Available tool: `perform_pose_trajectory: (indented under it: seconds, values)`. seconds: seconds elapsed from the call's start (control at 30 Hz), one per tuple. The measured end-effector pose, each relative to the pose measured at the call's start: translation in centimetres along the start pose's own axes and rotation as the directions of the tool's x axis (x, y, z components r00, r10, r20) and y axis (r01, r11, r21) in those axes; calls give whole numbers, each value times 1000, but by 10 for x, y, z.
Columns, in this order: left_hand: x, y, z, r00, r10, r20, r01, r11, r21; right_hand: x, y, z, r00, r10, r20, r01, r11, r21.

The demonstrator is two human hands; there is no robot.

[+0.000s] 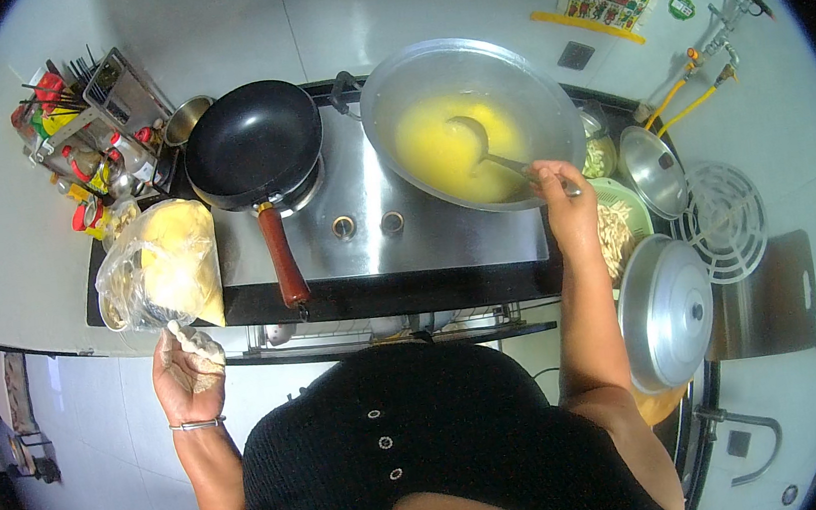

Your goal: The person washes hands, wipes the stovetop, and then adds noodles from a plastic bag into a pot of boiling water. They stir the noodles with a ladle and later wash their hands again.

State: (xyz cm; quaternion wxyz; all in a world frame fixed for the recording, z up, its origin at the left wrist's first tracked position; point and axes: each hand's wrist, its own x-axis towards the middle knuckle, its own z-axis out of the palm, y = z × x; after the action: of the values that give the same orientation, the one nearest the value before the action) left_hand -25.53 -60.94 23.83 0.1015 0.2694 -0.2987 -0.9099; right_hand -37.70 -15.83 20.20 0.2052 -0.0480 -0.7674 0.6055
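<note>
My right hand grips the handle of a metal ladle. The ladle's bowl dips into cloudy yellow liquid in a large, wide metal pot on the right side of the stove. My left hand is turned palm up at the counter's left front edge, its fingers partly curled and coated with pale, sticky dough or batter. I see no separate object in it. Just beyond its fingertips sits a clear plastic bag of pale yellow flour or meal.
A black frying pan rests on the left burner, its wooden handle pointing towards me. Bottles crowd the left. On the right are a green basket of pale strips, a lidded aluminium pot, a metal lid and a round rack.
</note>
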Motion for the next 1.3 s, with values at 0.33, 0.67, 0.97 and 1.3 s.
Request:
perform_pose_trajectory:
  seconds: [0.33, 0.67, 0.97, 1.3]
  values:
    - [9, 6, -4, 999, -16, 39, 16, 1000, 0, -11, -3, -11, 946, 311, -95, -247, 877, 412]
    - [14, 7, 1, 998, -52, 46, 50, 998, 32, -24, -16, -20, 951, 267, -155, -141, 823, 550]
    - [17, 6, 5, 999, -47, 16, 46, 997, 58, -27, -27, -23, 940, 213, -265, -36, 837, 546]
    - [24, 11, -6, 994, -74, 81, 70, 996, 58, -29, -31, -22, 943, 98, -319, 93, 841, 533]
